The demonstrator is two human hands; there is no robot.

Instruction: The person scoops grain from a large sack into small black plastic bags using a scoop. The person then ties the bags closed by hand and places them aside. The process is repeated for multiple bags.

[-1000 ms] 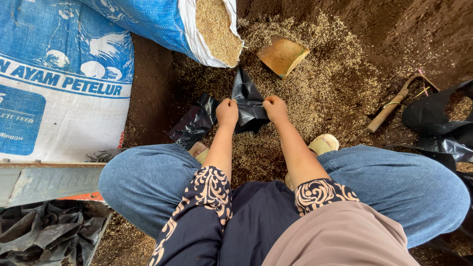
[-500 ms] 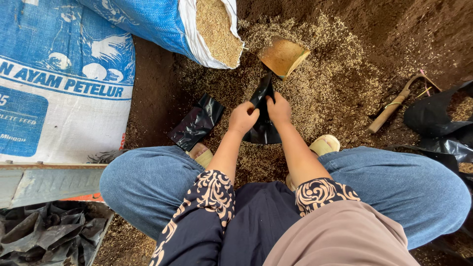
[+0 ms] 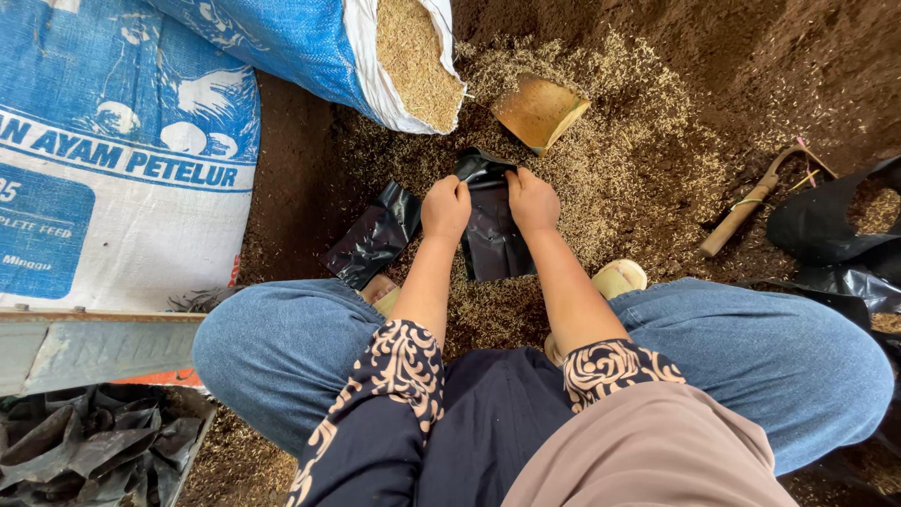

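since half a second back, my two hands have drawn apart and the black plastic bag (image 3: 490, 225) has spread wider between them, its mouth now gaping toward the scoop. my left hand (image 3: 446, 208) is closed in a pinch on the left edge of the bag's mouth, and my right hand (image 3: 532, 201) is closed in a pinch on the right edge, knuckles up. i hold the bag over the husk-strewn ground (image 3: 638, 169), just ahead of my knees, its lower end resting near my sandals.

just beyond the bag's mouth lies a tan curved scoop (image 3: 540, 111), tipped on the husks. beside it, the open blue and white sack (image 3: 375, 56) leans over, full of pale husk. a second flat black bag (image 3: 374, 237) lies just left of my left hand. a big printed blue and white sack (image 3: 113, 160) fills the left side. to the right a wooden-handled tool (image 3: 751, 202) lies on the soil, near a filled black bag (image 3: 835, 221). a pile of empty black bags (image 3: 84, 437) sits bottom left.
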